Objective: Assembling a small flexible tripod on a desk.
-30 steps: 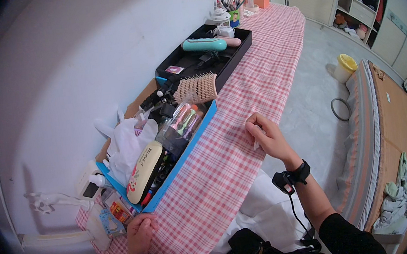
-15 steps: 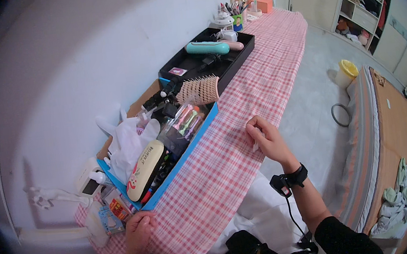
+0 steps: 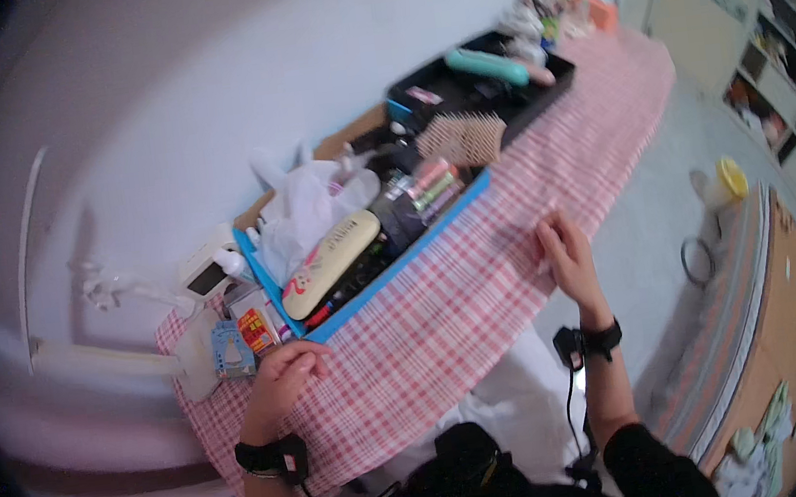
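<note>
My left hand (image 3: 283,384) rests on the checked cloth by the near left corner of a blue-edged box (image 3: 373,284); its fingers curl loosely and I see nothing in them. To the right, my right hand (image 3: 572,263) is over the cloth's front edge, fingers bent together. A small whitish bit seems to show at its fingertips, too blurred to name. In the box lie a cream oblong case (image 3: 331,264), white crumpled plastic (image 3: 315,209), a pink vented hairbrush (image 3: 462,139) and several colourful items in clear packaging (image 3: 435,188).
Behind the box stands a black tray (image 3: 539,107) with a turquoise rounded device (image 3: 487,66). Small card packs (image 3: 255,330) and a white lamp (image 3: 136,362) are at the left. Beyond the table are a yellow-topped bin (image 3: 729,179) and a bed (image 3: 753,345).
The view has turned, so the box and table sit further right. My left hand's fingers have loosened a little and point more to the right. The right hand stays bent by the cloth's edge.
</note>
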`<state>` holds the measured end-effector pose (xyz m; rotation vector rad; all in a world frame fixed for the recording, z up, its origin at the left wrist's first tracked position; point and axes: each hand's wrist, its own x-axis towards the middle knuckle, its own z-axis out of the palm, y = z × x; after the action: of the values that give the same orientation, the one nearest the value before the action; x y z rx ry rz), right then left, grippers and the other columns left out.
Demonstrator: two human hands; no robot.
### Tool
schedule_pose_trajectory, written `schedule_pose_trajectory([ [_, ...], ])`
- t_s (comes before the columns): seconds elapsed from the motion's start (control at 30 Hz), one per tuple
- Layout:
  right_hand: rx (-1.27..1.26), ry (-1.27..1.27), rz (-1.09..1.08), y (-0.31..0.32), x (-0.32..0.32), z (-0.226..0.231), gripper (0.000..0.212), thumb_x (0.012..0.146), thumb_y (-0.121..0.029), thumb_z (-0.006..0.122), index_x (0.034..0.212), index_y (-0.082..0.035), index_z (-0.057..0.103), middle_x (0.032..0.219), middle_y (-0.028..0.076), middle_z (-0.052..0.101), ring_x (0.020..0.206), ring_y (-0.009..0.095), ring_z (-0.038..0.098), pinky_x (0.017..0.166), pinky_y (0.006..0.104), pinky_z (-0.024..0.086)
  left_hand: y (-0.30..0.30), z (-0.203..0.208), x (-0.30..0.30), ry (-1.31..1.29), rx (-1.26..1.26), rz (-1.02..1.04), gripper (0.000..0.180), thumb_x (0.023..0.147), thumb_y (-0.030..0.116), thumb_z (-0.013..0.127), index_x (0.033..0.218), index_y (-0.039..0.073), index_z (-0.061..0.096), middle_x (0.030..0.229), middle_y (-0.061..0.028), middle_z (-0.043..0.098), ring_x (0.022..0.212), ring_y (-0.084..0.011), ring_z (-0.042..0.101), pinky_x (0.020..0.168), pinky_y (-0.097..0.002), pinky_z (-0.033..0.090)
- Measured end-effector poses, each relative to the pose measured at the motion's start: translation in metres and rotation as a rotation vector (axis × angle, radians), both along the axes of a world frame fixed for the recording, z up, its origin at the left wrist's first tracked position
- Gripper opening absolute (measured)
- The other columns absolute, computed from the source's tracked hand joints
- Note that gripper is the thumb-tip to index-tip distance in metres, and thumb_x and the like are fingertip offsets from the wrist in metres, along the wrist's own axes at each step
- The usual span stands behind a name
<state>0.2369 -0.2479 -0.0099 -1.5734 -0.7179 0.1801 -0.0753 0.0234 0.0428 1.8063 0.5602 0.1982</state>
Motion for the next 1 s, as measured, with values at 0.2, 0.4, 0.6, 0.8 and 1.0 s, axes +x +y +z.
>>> schedule_pose_trajectory([
  [0.2,-0.059,-0.127,0.061,0.014,0.018,0.004,0.026,0.096,-0.028,0.048,0.092,-0.003,0.054,0.075,0.007,0.062,0.067,0.015,0.061,0.061,0.0297,0.048,-0.010,0.040,0.026,-0.340,0.494,0.132,0.017,0.092,0.011,0.049,0.096,0.000,0.061,0.078,-0.0038,0.057,0.073,-0.0120,0.054,0.069,-0.0253,0.044],
  [0.4,-0.119,-0.180,0.058,0.018,0.023,0.010,0.024,0.097,-0.023,0.049,0.088,-0.001,0.053,0.069,0.001,0.057,0.062,0.008,0.053,0.059,0.0230,0.044,-0.073,0.049,0.171,-0.443,0.535,-0.421,0.017,0.092,0.012,0.050,0.096,0.000,0.061,0.079,-0.0045,0.057,0.074,-0.0130,0.054,0.069,-0.0260,0.044],
  [0.6,0.014,-0.114,0.064,0.013,0.022,-0.002,0.024,0.093,-0.024,0.054,0.089,0.000,0.055,0.069,0.006,0.060,0.065,0.011,0.059,0.059,0.0260,0.046,-0.139,0.028,0.258,-0.407,0.486,-0.620,0.017,0.092,0.013,0.050,0.097,0.000,0.061,0.080,-0.0052,0.057,0.074,-0.0139,0.055,0.069,-0.0267,0.045],
  [0.8,-0.014,-0.089,0.098,0.015,0.016,0.002,0.023,0.094,-0.024,0.053,0.091,-0.001,0.055,0.070,0.003,0.059,0.065,0.009,0.056,0.060,0.0251,0.046,-0.142,0.025,0.272,-0.388,0.486,-0.621,0.017,0.092,0.013,0.051,0.098,0.000,0.061,0.082,-0.0059,0.058,0.075,-0.0149,0.055,0.070,-0.0274,0.045],
  [1.0,-0.025,-0.084,0.126,0.013,0.020,0.006,0.022,0.096,-0.022,0.051,0.091,-0.001,0.055,0.072,0.002,0.058,0.066,0.008,0.055,0.060,0.0235,0.045,-0.141,0.030,0.272,-0.398,0.490,-0.631,0.018,0.092,0.014,0.052,0.099,0.000,0.060,0.083,-0.0067,0.058,0.076,-0.0159,0.056,0.070,-0.0281,0.046],
])
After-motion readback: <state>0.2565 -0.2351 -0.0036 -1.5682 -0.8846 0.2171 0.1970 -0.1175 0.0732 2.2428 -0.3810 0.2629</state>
